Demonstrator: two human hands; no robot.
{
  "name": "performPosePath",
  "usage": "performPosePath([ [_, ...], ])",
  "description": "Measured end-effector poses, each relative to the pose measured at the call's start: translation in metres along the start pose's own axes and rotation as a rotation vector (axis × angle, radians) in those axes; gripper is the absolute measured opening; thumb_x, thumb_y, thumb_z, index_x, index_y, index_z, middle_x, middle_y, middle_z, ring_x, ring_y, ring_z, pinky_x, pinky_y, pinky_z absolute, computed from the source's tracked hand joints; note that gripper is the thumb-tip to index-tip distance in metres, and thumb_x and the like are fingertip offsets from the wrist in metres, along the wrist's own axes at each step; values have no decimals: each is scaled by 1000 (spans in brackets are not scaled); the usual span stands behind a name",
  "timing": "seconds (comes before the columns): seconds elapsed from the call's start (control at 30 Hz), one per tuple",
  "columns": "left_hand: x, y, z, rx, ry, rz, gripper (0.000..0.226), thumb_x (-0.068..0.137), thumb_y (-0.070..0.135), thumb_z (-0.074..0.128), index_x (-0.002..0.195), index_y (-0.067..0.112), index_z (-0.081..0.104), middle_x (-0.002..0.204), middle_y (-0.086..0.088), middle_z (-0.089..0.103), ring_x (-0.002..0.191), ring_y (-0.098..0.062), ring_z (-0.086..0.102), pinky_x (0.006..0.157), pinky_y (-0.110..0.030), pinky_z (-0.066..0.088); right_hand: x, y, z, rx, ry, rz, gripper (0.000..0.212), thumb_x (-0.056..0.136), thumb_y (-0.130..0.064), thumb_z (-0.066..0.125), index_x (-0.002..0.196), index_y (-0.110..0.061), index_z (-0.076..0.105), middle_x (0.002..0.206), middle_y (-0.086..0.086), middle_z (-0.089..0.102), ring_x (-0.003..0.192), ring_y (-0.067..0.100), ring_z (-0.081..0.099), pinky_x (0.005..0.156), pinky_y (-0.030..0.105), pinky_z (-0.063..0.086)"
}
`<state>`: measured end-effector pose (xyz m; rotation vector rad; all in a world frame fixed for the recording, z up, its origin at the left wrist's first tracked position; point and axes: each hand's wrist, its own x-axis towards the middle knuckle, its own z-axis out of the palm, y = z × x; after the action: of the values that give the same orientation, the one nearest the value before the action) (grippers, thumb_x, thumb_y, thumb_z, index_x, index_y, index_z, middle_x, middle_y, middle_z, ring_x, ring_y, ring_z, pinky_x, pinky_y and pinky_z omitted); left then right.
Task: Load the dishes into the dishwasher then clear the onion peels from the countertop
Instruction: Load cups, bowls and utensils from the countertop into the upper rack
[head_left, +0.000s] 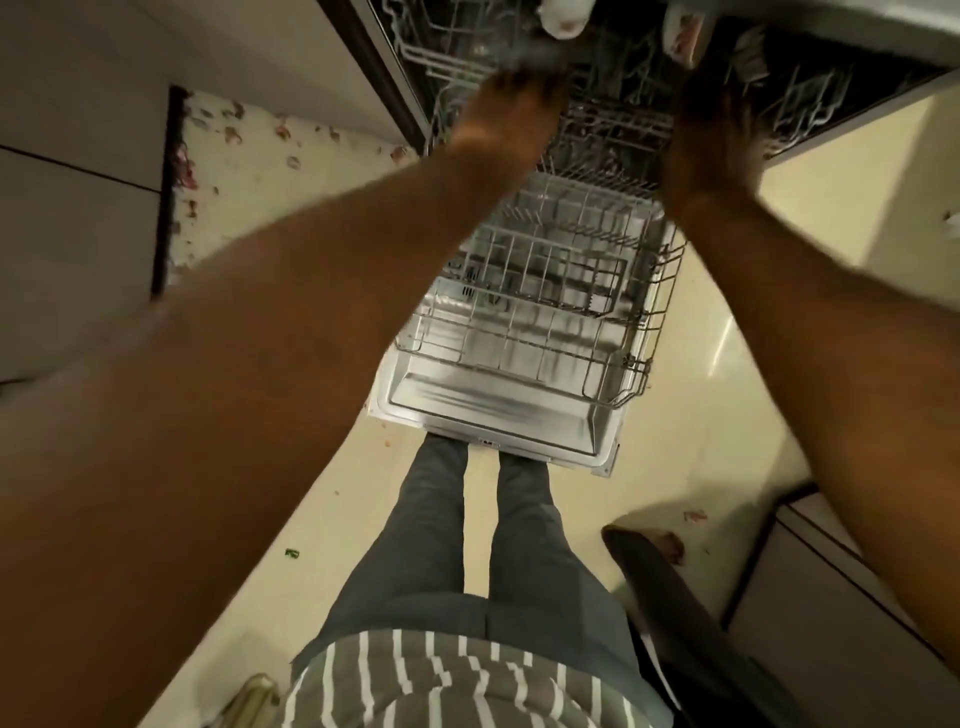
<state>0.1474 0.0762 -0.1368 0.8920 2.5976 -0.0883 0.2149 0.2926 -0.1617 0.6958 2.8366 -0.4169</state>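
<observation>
a: both hands are out over the open dishwasher (395, 67). the left hand (511, 111) is blurred at the upper rack (613, 119), the right hand (714, 143) beside it on the same rack.

b: are the fingers gripping anything?

a: can't tell for either. the left fingers smear into the wire, and the right ones run out of sight under the counter edge. they could be on the rack front or just above it.

b: where are the dishes?

a: past the fingertips, at the top edge, two pale rounded things, maybe a cup (563, 18) and another dish (683, 36), seem to sit in the upper rack. the lower rack (540, 291), nearer than the wrists, is pulled out over the door (493, 410) and looks bare. onion peels (234, 130) lie on the countertop (260, 171) off to the left of the left hand, with bits on the floor.

b: so how to do this step well?

a: i'd judge the rack is being handled. hold both front corners evenly, slide straight so it doesn't jam, and go slowly so the dishes beyond the fingers don't tip.
</observation>
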Motion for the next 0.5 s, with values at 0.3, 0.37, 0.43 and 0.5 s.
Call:
performPosePath([
  [0.3,-251,61,128,63,-491,69,80,101,1,51,163,0,0,171,-24,-1,159,-38,0,130,-50,6,-269,22,81,-195,-468,-169,94,87,-10,66,164,-10,12,171,23,6,157,41,13,126,54,24],
  [0.37,-290,74,136,41,-586,76,73,106,5,43,163,1,-1,171,-22,-4,159,-36,-3,130,-48,2,-309,23,85,-213,-585,-183,95,90,-13,66,165,-11,7,172,21,3,159,38,9,128,51,19],
  [0.43,-312,79,136,30,-617,84,72,107,6,40,163,2,-4,171,-21,-7,159,-35,-6,129,-48,-1,-324,18,80,-249,-646,-208,98,92,-16,68,165,-12,4,172,20,-1,159,37,6,130,48,15],
  [0.5,-318,78,130,-35,-547,27,74,106,4,42,163,4,-6,171,-19,-9,159,-34,-9,129,-47,-2,-325,12,70,-238,-609,-218,95,92,-14,66,165,-13,7,172,20,2,159,36,8,130,47,15],
])
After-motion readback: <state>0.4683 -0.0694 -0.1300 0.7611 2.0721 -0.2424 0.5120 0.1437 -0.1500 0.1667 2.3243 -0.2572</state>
